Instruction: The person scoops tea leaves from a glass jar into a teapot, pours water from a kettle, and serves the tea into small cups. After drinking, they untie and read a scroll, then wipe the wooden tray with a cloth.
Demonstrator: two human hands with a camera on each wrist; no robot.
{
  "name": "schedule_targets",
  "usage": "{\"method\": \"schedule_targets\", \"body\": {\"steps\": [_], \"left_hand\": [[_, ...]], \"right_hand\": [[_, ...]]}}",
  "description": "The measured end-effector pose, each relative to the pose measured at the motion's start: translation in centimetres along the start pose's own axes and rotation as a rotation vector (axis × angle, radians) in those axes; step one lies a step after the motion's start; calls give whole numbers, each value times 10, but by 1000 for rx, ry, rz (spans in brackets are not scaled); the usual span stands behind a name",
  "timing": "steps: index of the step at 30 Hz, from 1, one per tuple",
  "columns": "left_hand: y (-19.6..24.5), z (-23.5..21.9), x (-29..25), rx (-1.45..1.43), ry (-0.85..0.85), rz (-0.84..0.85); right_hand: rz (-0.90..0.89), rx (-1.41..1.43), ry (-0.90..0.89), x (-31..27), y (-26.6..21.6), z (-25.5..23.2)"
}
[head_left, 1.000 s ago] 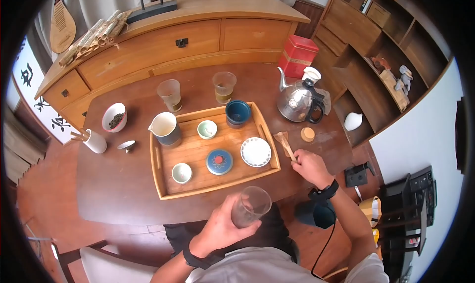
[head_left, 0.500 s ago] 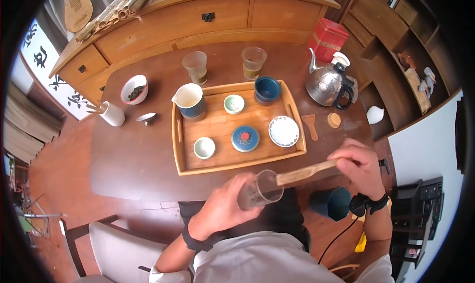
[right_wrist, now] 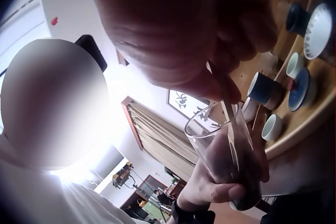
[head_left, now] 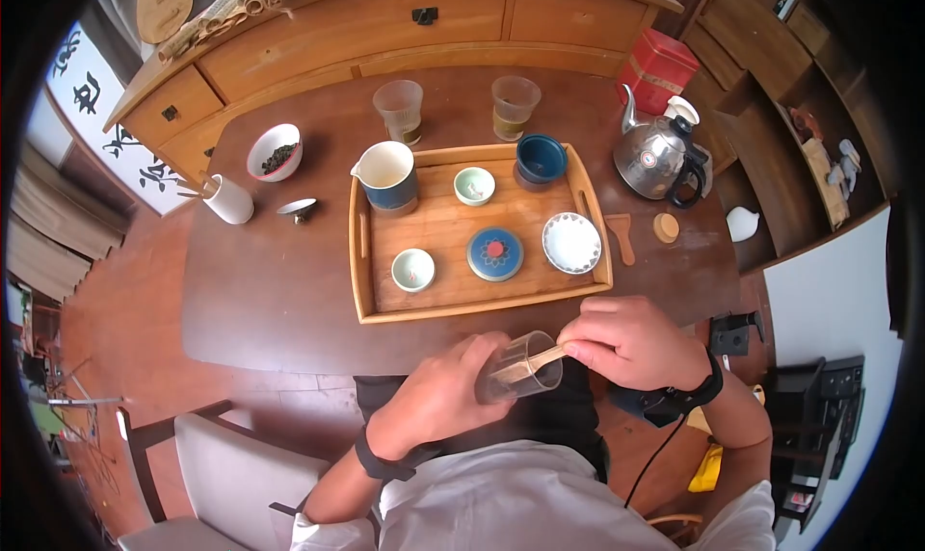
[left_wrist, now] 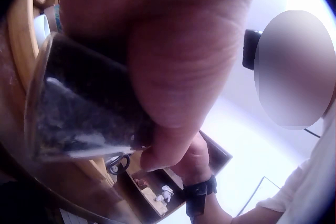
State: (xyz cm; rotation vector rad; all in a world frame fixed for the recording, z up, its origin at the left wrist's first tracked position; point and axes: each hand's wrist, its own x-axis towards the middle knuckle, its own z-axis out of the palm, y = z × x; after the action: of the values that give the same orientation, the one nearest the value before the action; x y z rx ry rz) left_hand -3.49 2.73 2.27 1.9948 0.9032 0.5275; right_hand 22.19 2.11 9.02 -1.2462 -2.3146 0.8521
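My left hand (head_left: 434, 394) grips a clear drinking glass (head_left: 497, 389), held tilted in front of the table edge with its mouth to the right. Fingers and thumb curl round its wall; in the left wrist view the glass (left_wrist: 84, 111) lies against the palm. My right hand (head_left: 641, 347) pinches a flat wooden stick (head_left: 548, 357) between thumb and fingers. The stick's far end is inside the glass, as the right wrist view also shows, running down past the rim. Behind both hands stands a wooden tray (head_left: 434, 312).
The tray bears a pitcher (head_left: 392, 195), a dark blue cup (head_left: 541, 162), small cups, a blue lid (head_left: 495, 252) and a white saucer (head_left: 571, 243). Around it are a kettle (head_left: 650, 156), a brown wooden spatula (head_left: 622, 239), a bowl of tea leaves (head_left: 277, 156) and two glasses.
My right hand has lifted the wooden stick off the table, brought it left to the glass and put its end inside. The left hand has tilted the glass further over.
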Motion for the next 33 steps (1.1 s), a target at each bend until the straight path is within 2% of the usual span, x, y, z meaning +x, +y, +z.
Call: {"method": "schedule_targets", "body": {"steps": [5,14,17,23,29,33], "left_hand": [[-4,-1,1,21,13,21],[-3,-6,2,-12,8,-40],[-2,-7,3,-9,37,-49],[-9,-5,4,-53,101,-99],[-16,-8,5,-64,156,-115],[-19,-6,3,-70,168,-115]], "right_hand": [[127,264,-23,-2,17,5],[394,514,-5,-7,29,5],[326,525,78,-7,36,6],[508,623,102,-8,42,-7],[495,1058,246,-6,71,-12],[479,1212,374,6,95,-23]]}}
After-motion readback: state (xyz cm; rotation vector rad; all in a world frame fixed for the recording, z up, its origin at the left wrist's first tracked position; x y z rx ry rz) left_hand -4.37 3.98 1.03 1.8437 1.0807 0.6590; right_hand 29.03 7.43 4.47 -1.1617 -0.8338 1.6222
